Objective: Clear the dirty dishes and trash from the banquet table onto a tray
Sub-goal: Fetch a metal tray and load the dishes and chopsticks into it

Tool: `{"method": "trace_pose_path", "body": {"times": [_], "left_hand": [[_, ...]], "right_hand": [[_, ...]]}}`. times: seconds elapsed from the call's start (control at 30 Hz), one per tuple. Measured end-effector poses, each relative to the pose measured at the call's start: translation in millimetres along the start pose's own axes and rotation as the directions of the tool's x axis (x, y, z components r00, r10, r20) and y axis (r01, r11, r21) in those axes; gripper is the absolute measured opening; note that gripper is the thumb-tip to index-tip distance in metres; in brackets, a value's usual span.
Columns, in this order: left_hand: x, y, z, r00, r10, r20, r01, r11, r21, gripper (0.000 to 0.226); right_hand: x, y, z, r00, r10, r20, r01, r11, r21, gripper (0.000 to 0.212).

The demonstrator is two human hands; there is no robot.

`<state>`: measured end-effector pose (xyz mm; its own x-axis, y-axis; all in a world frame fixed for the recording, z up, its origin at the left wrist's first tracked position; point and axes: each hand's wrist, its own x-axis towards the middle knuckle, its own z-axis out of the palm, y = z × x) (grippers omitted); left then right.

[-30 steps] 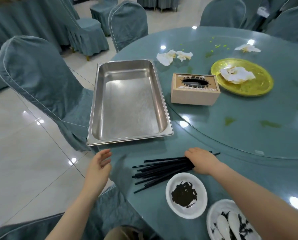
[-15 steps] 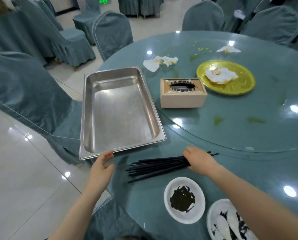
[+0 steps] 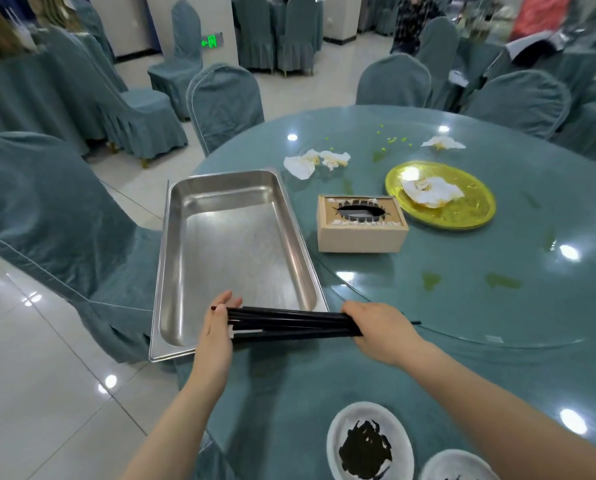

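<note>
A bundle of several black chopsticks [image 3: 289,323] hangs level over the near end of the steel tray [image 3: 220,188]. My right hand [image 3: 376,327] grips the bundle's right end. My left hand [image 3: 217,327] has straight fingers pressed flat against the left tips. The tray holds nothing inside. A white bowl [image 3: 338,431] with dark scraps sits at the near edge, a second white dish [image 3: 456,462] beside it. A yellow plate [image 3: 469,209] carries a crumpled napkin [image 3: 431,192].
A cardboard tissue box [image 3: 362,230] stands right of the tray. Crumpled napkins [image 3: 314,161] lie beyond the tray, another napkin [image 3: 442,143] farther back. Green spills dot the glass turntable [image 3: 497,289]. Covered chairs [image 3: 47,220] ring the table.
My right hand lifted the chopsticks off the table and carried them left over the tray's near end. My left hand came up against their tips. The view tilted up.
</note>
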<state>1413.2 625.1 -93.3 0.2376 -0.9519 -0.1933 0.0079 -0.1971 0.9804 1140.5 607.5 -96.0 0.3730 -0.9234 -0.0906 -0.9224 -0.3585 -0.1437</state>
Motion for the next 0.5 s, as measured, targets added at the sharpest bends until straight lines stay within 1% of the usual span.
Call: {"method": "trace_pose_path", "body": {"times": [0.07,0.13,0.23,0.27,0.3,0.33,0.37,0.4,0.43,0.5], "left_hand": [[14,7,-4,0.999,-0.032,-0.002,0.032,0.999,-0.035,0.033],[28,11,-11,0.999,-0.039,0.006,0.040,0.999,-0.021,0.034],[48,13,-25,0.998,-0.030,-0.049,0.030,1.000,-0.009,0.038],[54,12,-31,0.998,-0.023,-0.066,0.024,0.999,0.022,0.041],[59,9,-38,0.997,-0.013,-0.074,0.019,0.996,0.090,0.043],[64,5,-45,0.998,0.001,-0.069,0.013,0.979,0.202,0.045],[69,0,-51,0.999,0.013,-0.050,0.005,0.937,0.350,0.048],[74,-6,-57,1.000,0.018,-0.014,-0.009,0.864,0.503,0.053],[78,-12,-62,0.999,0.014,0.037,-0.035,0.772,0.634,0.059],[85,-23,-68,0.990,-0.009,0.138,-0.109,0.558,0.822,0.067]], "right_hand": [[11,-4,-6,1.000,-0.008,-0.009,0.008,1.000,-0.010,0.021],[20,-7,-9,1.000,-0.001,0.019,0.001,1.000,-0.027,0.020],[36,-14,-8,0.998,0.058,0.027,-0.058,0.998,-0.022,0.017],[43,-17,-7,0.995,0.092,0.030,-0.093,0.996,0.005,0.016],[51,-21,-6,0.990,0.134,0.035,-0.136,0.990,0.046,0.015],[59,-25,-6,0.982,0.185,0.042,-0.188,0.977,0.100,0.014],[69,-30,-7,0.970,0.238,0.050,-0.243,0.957,0.159,0.015],[80,-35,-8,0.956,0.288,0.062,-0.294,0.931,0.216,0.016],[92,-41,-9,0.941,0.330,0.076,-0.338,0.902,0.269,0.018],[118,-55,-10,0.912,0.387,0.139,-0.410,0.828,0.383,0.025]]}}
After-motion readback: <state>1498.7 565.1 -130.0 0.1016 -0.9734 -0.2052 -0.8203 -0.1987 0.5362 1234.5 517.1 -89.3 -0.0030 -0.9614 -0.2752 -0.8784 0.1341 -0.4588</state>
